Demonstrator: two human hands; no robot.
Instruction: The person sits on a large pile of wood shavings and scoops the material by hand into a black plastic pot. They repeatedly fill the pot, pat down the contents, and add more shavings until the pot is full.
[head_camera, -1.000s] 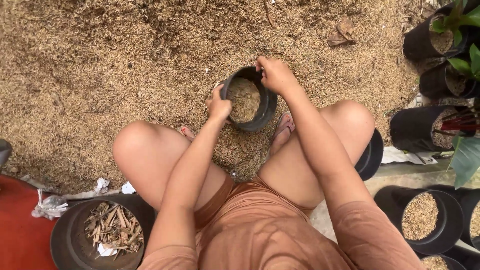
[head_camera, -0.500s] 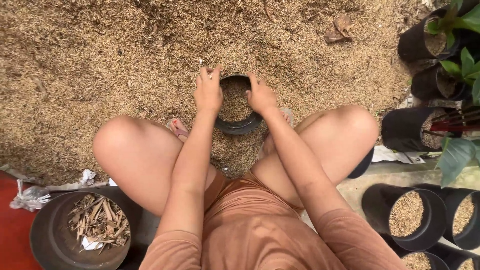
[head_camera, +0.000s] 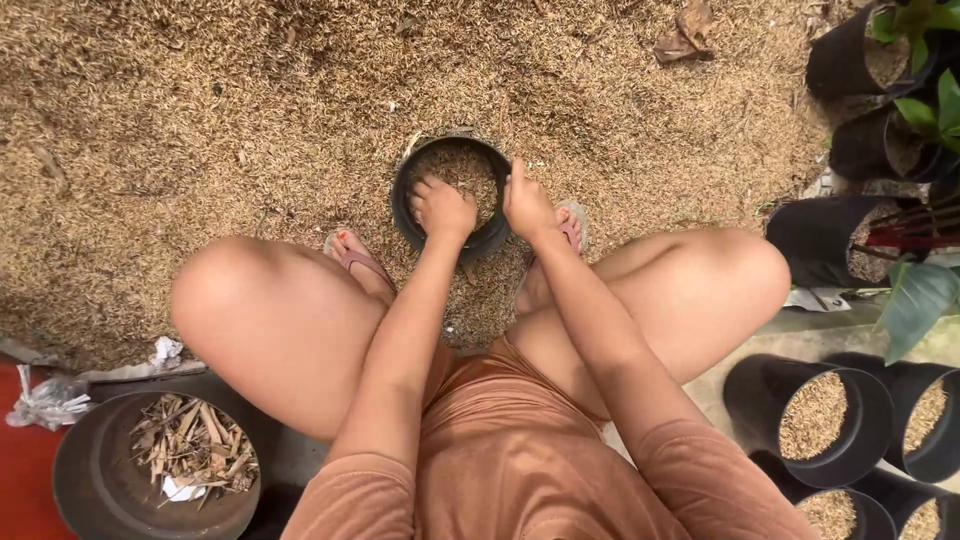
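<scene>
A wide bed of tan husks (head_camera: 200, 130) covered the ground across the far and left part of the scene, loose and uneven. The person crouched at its near edge, knees apart, in rust-brown clothes, feet in sandals (head_camera: 355, 262) planted on the husks.

Down at the near left stood a large dark pot (head_camera: 75, 490) holding dry wood chips and a scrap of paper, with crumpled plastic (head_camera: 40, 400) just beside it on the red floor. Along the right side sat a row of black nursery pots (head_camera: 865, 415), the near ones filled with husks, the far ones carrying green-leaved plants (head_camera: 920, 295). A dead leaf (head_camera: 685, 35) lay on the husks at the far right.

Between the person's feet stood a small black pot (head_camera: 405, 205), upright on the husk bed and filled with husks nearly to its rim.

The left hand (head_camera: 442, 208) was pushed down into the pot's mouth, fingers curled and bunched against the husks inside; whether it had any gripped I could not tell. The right hand (head_camera: 527, 203) rested at the pot's right rim, fingers loosely closed with the thumb up against the edge, steadying it.
</scene>
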